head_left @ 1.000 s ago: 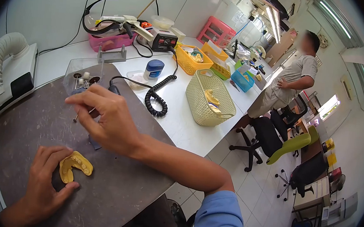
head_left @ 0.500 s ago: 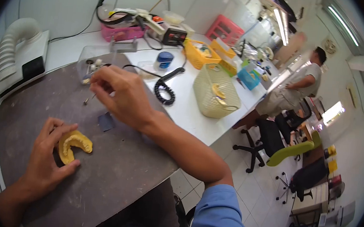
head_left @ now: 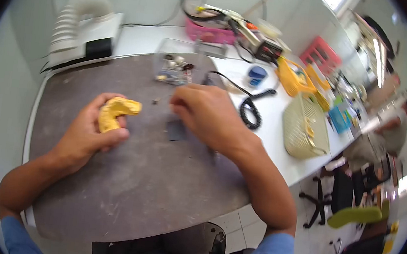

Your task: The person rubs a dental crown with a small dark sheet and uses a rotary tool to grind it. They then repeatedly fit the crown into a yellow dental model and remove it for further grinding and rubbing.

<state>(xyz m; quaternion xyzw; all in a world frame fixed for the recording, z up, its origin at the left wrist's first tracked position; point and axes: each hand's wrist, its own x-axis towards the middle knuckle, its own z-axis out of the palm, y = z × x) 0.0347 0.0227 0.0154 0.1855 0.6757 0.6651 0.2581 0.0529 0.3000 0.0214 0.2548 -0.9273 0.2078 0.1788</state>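
My left hand [head_left: 86, 128] is closed around a yellow dental model [head_left: 112, 113], a horseshoe-shaped cast, lifted over the dark grey work board [head_left: 124, 183]. The thumb lies along its near end, the fingers behind it. To the right, my right hand [head_left: 207, 115] hovers above the board with its fingers bent together; anything between them is hidden. Just below its fingertips lies a small dark square sheet [head_left: 176, 130]. A tiny metal bit [head_left: 156, 101] lies on the board between the hands. Beyond is a clear plastic box [head_left: 178, 63] holding several small tool bits.
A white unit with a ribbed hose [head_left: 68, 26] stands at the back left. On the right are a coiled black cord [head_left: 250, 113], a blue jar [head_left: 257, 76], a pale woven basket [head_left: 306, 127] and a yellow basket [head_left: 294, 77]. A person [head_left: 392, 128] stands far right.
My left hand has picked the dental model up off the board and tilted it. My right hand has drawn back from the clear box, its fingers closing. The camera view has swung left.
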